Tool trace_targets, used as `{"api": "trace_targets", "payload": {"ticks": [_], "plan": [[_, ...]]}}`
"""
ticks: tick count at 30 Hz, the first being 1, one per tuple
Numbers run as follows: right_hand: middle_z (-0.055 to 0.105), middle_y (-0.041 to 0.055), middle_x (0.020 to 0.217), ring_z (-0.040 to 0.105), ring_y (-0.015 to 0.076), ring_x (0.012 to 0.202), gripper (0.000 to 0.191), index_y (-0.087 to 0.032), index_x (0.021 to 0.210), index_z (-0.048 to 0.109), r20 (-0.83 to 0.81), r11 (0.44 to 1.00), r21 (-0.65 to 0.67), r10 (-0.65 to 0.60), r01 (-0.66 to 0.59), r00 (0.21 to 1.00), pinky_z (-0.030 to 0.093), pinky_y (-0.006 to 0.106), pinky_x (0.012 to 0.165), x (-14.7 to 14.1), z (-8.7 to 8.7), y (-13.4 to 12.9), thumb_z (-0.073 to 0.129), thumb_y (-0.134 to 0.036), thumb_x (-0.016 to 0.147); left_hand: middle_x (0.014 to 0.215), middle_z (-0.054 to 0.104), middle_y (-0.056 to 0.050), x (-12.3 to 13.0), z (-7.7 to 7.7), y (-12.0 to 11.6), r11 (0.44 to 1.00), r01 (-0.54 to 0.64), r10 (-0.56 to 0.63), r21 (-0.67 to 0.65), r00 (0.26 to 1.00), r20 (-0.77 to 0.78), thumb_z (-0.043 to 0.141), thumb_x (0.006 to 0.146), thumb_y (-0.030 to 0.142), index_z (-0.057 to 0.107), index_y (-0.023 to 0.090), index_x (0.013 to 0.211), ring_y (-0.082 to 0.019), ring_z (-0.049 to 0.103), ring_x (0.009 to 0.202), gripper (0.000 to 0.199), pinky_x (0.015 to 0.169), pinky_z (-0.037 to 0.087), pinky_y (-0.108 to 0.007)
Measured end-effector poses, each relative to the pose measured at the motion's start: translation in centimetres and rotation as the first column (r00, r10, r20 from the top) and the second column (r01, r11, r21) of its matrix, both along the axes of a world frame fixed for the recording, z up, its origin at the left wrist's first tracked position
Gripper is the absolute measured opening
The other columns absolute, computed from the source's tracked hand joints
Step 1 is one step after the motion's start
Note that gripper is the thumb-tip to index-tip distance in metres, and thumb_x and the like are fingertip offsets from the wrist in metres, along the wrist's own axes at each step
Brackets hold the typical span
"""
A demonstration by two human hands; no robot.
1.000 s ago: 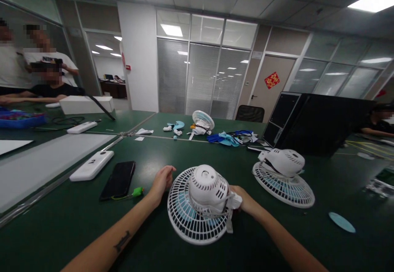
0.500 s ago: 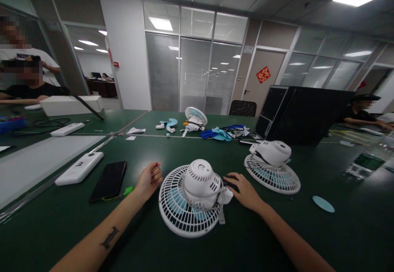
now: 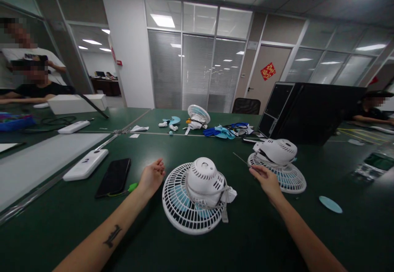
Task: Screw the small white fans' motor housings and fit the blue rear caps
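Observation:
In the head view, my right hand [image 3: 267, 181] pinches a slim screwdriver [image 3: 240, 158], its thin shaft pointing up and left; the handle is hidden by the fingers. That hand is just in front of a second white fan [image 3: 278, 153] lying grille-down. My left hand [image 3: 153, 176] is closed with curled fingers, and what they hold, if anything, is hidden. Close to its right, a white fan [image 3: 205, 181] lies on its round grille with light blue blades inside and its cord wrapped around the base. Neither hand touches this nearer fan.
Left of my hands are a black phone [image 3: 113, 177] and a white power bank [image 3: 86, 165]. A light blue disc [image 3: 330, 204] lies at right. Farther back stand another fan [image 3: 198, 116], blue gloves [image 3: 224, 131] and a black computer case [image 3: 310, 114]. Other people sit or stand at both sides.
My right hand has moved away from the near fan, to the right and slightly up, and the screwdriver shaft now shows. The left hand stays closed beside the fan. The view has shifted slightly.

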State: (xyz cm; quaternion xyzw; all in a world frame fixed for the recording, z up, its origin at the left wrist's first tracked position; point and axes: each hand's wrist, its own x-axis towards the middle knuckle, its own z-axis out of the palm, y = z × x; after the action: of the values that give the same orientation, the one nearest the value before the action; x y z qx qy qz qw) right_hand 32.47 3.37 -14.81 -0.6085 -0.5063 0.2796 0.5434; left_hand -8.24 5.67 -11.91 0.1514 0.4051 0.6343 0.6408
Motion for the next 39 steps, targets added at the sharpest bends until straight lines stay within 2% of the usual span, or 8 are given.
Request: {"api": "trace_targets", "payload": {"ticks": [7, 14, 18, 22, 25, 30, 35, 39], "plan": [[0.069, -0.0006, 0.08, 0.066, 0.0141, 0.071, 0.028, -0.023, 0.089, 0.07, -0.538, 0.999, -0.034, -0.035, 0.02, 0.842, 0.057, 0.023, 0.059, 0.8, 2.7, -1.1, 0.078, -0.013, 0.064, 0.123, 0.061, -0.01, 1.1, 0.6, -0.6, 0.999, -0.043, 0.043, 0.025, 0.999, -0.006, 0.06, 0.096, 0.033, 0.058, 0.016, 0.123, -0.023, 0.064, 0.103, 0.032, 0.086, 0.056, -0.043], [0.069, -0.0014, 0.077, 0.067, 0.0098, 0.065, 0.016, -0.023, 0.095, 0.066, -0.739, 0.996, -0.079, -0.027, -0.046, 0.673, 0.059, 0.021, 0.062, -0.3, 4.8, -2.3, 0.057, -0.013, 0.087, 0.099, 0.069, -0.01, 2.1, 2.4, -1.8, 0.994, 0.008, 0.001, 0.105, 0.997, -0.08, 0.046, 0.086, -0.012, 0.061, 0.01, 0.096, -0.013, 0.07, 0.083, 0.028, 0.071, 0.057, -0.021], [0.06, -0.0059, 0.062, 0.055, 0.0061, 0.044, 0.018, -0.025, 0.102, 0.063, -0.784, 0.994, -0.099, -0.047, -0.051, 0.619, 0.053, 0.015, 0.047, -0.6, 5.0, -2.5, 0.054, -0.014, 0.09, 0.091, 0.073, -0.005, 2.9, 4.6, -2.7, 0.958, 0.021, 0.046, 0.286, 0.973, -0.226, 0.047, 0.09, -0.006, 0.059, 0.016, 0.098, -0.008, 0.065, 0.059, 0.027, 0.053, 0.051, -0.016], [0.063, -0.005, 0.064, 0.055, 0.0068, 0.042, 0.021, -0.026, 0.106, 0.061, -0.792, 0.989, -0.142, -0.087, -0.045, 0.604, 0.051, 0.016, 0.044, -1.0, 4.7, -2.4, 0.052, -0.014, 0.091, 0.048, 0.055, 0.008, 4.4, 7.6, -3.6, 0.864, 0.199, 0.011, 0.462, 0.911, -0.413, 0.052, 0.096, 0.013, 0.064, 0.018, 0.094, -0.005, 0.033, 0.031, 0.012, 0.035, 0.028, -0.015], [0.064, -0.0046, 0.064, 0.056, 0.0074, 0.042, 0.023, -0.026, 0.108, 0.059, -0.781, 0.984, -0.171, -0.109, -0.042, 0.615, 0.051, 0.017, 0.043, -1.2, 4.7, -2.3, 0.051, -0.013, 0.091, 0.038, 0.041, 0.008, 6.0, 9.7, -4.2, 0.784, 0.381, -0.065, 0.49, 0.836, -0.545, 0.058, 0.093, 0.018, 0.067, 0.015, 0.078, -0.007, 0.031, 0.033, 0.017, 0.036, 0.021, -0.017], [0.063, -0.0044, 0.064, 0.055, 0.0073, 0.042, 0.026, -0.025, 0.112, 0.058, -0.727, 0.983, -0.174, -0.087, -0.06, 0.681, 0.05, 0.017, 0.044, -1.5, 4.7, -2.6, 0.052, -0.015, 0.09, 0.057, 0.05, 0.004, 8.1, 11.8, -5.1, 0.618, 0.597, -0.102, 0.512, 0.706, -0.701, 0.051, 0.093, 0.012, 0.067, 0.015, 0.085, -0.011, 0.042, 0.053, 0.017, 0.051, 0.033, -0.019], [0.065, -0.0022, 0.067, 0.058, 0.0116, 0.049, 0.042, -0.026, 0.115, 0.056, -0.617, 0.986, -0.139, -0.017, -0.088, 0.787, 0.051, 0.022, 0.046, -2.1, 4.3, -2.6, 0.067, -0.019, 0.075, 0.09, 0.071, -0.007, 8.4, 12.0, -5.7, 0.403, 0.793, -0.332, 0.456, 0.591, -0.735, 0.044, 0.092, 0.005, 0.068, 0.014, 0.098, -0.017, 0.064, 0.082, 0.026, 0.073, 0.047, -0.026], [0.059, -0.0059, 0.067, 0.051, 0.0098, 0.051, 0.045, -0.028, 0.103, 0.054, -0.5, 0.998, 0.009, 0.058, -0.061, 0.864, 0.046, 0.02, 0.045, -3.4, 5.2, -2.2, 0.076, -0.029, 0.064, 0.124, 0.068, -0.012, 8.9, 11.6, -6.2, 0.367, 0.805, -0.408, 0.466, 0.589, -0.697, 0.046, 0.096, 0.011, 0.068, 0.016, 0.113, -0.021, 0.068, 0.108, 0.028, 0.091, 0.048, -0.031]]}}
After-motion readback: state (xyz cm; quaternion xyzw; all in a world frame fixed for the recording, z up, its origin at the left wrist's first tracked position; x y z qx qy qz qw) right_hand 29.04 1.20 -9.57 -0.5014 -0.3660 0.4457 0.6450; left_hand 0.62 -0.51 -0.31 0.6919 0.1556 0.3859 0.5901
